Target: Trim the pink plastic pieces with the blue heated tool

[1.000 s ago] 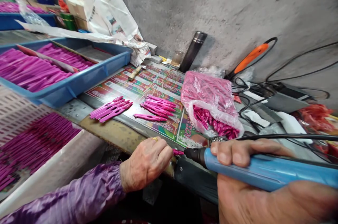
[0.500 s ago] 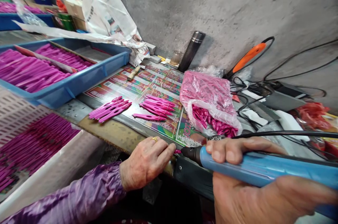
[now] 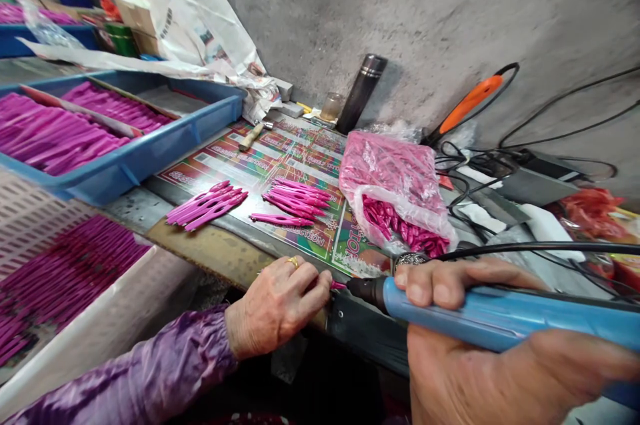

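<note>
Left hand: the left hand is curled, with thumb and fingers pinched closed on a small magenta plastic piece; a gold ring sits on one finger, and a shiny purple sleeve covers the forearm.
Right hand: the right hand is wrapped firmly around a blue corded tool, with the fingers over the top of its barrel.
Held piece: the magenta plastic piece sticks out from the left fingertips and touches, or nearly touches, the black nose of the blue corded tool, above the near edge of the worktop; the exact contact is too small to tell.
Worktop: a colourful printed sheet lies on it, carrying two loose piles of magenta plastic pieces, and a wooden-handled tool lies further along the sheet.
Right side: a clear plastic bag of magenta pieces lies beside the sheet, with tangled black cables to its right.
Left side: a blue tray and a white slotted crate both hold rows of long magenta pieces.
Far side: a black flask, a glass jar and crumpled newspaper stand against a concrete wall.
</note>
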A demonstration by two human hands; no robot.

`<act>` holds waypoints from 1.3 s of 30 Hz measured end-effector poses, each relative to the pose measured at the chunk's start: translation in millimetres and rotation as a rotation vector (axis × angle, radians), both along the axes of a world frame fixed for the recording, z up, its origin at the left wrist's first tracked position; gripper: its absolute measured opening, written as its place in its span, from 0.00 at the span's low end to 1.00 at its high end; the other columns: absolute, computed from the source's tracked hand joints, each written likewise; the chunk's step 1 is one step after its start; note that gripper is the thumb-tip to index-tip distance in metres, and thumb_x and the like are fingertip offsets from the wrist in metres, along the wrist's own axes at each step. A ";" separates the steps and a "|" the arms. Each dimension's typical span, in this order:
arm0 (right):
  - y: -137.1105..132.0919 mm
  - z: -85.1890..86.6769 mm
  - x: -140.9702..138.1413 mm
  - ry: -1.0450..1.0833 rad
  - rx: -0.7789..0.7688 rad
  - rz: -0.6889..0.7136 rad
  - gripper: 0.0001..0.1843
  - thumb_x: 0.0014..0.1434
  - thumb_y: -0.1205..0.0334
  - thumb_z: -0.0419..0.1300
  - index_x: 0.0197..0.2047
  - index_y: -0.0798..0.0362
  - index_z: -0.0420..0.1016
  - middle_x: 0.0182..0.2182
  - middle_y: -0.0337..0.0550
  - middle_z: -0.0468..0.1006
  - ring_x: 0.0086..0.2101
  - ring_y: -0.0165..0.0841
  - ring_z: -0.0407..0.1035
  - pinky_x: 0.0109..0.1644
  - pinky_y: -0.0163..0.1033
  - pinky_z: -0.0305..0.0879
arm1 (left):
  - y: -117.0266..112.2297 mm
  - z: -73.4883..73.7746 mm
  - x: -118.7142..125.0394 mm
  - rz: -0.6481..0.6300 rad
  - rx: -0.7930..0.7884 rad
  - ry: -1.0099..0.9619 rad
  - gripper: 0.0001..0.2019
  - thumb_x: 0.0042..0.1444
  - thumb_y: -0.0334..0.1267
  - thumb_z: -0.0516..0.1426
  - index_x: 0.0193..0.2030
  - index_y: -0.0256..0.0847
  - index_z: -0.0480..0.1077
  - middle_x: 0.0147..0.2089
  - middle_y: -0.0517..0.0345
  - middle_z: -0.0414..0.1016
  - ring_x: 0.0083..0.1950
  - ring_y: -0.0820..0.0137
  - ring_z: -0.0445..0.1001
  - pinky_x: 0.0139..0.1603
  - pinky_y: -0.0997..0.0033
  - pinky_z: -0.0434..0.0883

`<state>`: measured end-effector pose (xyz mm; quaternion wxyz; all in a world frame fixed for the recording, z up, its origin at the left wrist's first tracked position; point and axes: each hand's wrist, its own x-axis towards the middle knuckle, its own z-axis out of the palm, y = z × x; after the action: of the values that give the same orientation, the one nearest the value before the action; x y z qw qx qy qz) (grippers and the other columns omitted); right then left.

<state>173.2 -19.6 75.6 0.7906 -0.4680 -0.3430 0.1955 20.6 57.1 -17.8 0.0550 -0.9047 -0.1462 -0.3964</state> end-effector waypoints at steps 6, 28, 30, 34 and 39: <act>-0.3 -2.3 7.3 -0.017 0.005 0.023 0.35 0.48 0.24 0.64 0.28 0.51 0.70 0.19 0.32 0.67 0.22 0.28 0.63 0.34 0.39 0.71 | 0.6 2.2 -1.5 -0.006 0.020 0.031 0.14 0.72 0.27 0.44 0.49 0.32 0.71 0.35 0.52 0.75 0.33 0.69 0.73 0.34 0.69 0.73; -3.3 -2.0 5.1 0.073 0.014 -0.015 0.32 0.47 0.28 0.69 0.29 0.50 0.72 0.20 0.31 0.66 0.23 0.28 0.61 0.32 0.38 0.69 | 0.6 -5.7 0.4 -0.011 -0.043 -0.017 0.09 0.70 0.26 0.49 0.50 0.32 0.69 0.35 0.53 0.77 0.34 0.67 0.74 0.34 0.68 0.72; -3.1 -2.2 5.2 0.058 0.015 -0.004 0.32 0.48 0.27 0.67 0.30 0.50 0.72 0.20 0.32 0.66 0.23 0.28 0.61 0.33 0.38 0.69 | 0.9 -5.9 0.6 -0.005 -0.050 -0.010 0.09 0.71 0.27 0.49 0.51 0.33 0.69 0.35 0.54 0.76 0.33 0.68 0.73 0.33 0.68 0.71; -3.5 -2.5 4.8 0.044 0.010 -0.021 0.32 0.49 0.27 0.67 0.30 0.50 0.71 0.21 0.31 0.66 0.24 0.29 0.61 0.34 0.39 0.69 | 1.4 -6.1 1.3 -0.010 -0.078 0.000 0.09 0.72 0.28 0.48 0.50 0.34 0.69 0.35 0.55 0.75 0.32 0.69 0.70 0.32 0.68 0.69; -3.6 -1.9 3.3 0.035 -0.001 -0.004 0.32 0.50 0.26 0.65 0.30 0.50 0.71 0.20 0.32 0.66 0.23 0.29 0.61 0.33 0.39 0.69 | 2.0 -6.6 1.8 -0.008 -0.107 0.015 0.10 0.73 0.28 0.47 0.51 0.36 0.68 0.35 0.57 0.75 0.31 0.70 0.69 0.32 0.69 0.67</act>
<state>176.5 -23.2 73.7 0.7967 -0.4656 -0.3281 0.2021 22.4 59.1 -24.3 0.0060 -0.9098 -0.1633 -0.3816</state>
